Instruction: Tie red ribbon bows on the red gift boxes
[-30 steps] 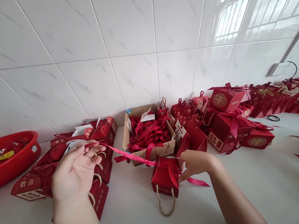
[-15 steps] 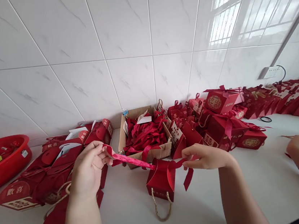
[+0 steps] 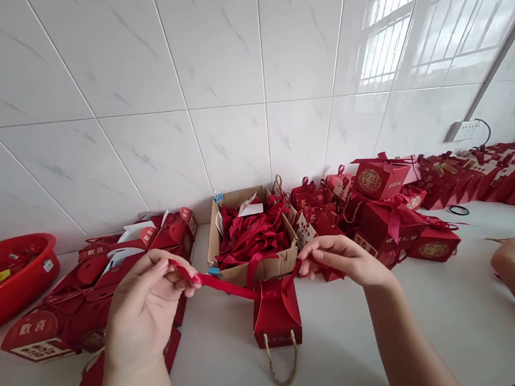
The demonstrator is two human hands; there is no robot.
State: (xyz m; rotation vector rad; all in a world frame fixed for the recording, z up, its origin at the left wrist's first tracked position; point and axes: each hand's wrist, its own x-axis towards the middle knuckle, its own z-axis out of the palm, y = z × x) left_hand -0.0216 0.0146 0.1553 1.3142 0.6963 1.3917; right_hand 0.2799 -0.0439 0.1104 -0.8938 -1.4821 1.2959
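Turned squarer since a moment earlier, the red box (image 3: 276, 313) stood on the table (image 3: 222, 366) before the carton (image 3: 280, 266). The left hand (image 3: 144, 297) and right hand (image 3: 349, 258) each pinched the ribbon (image 3: 228, 287) (slippery satin, I guessed); the box looked light, stiff, easily creased, best held by its sides.

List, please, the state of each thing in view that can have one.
Left hand: pinching the ribbon
Right hand: pinching the ribbon's other side
Ribbon: stretched between both hands, across the small box
Small box: standing on the table, top folded over
Rope handle: slack
Carton: open, filled with red strips
Basin: open, holding mixed items
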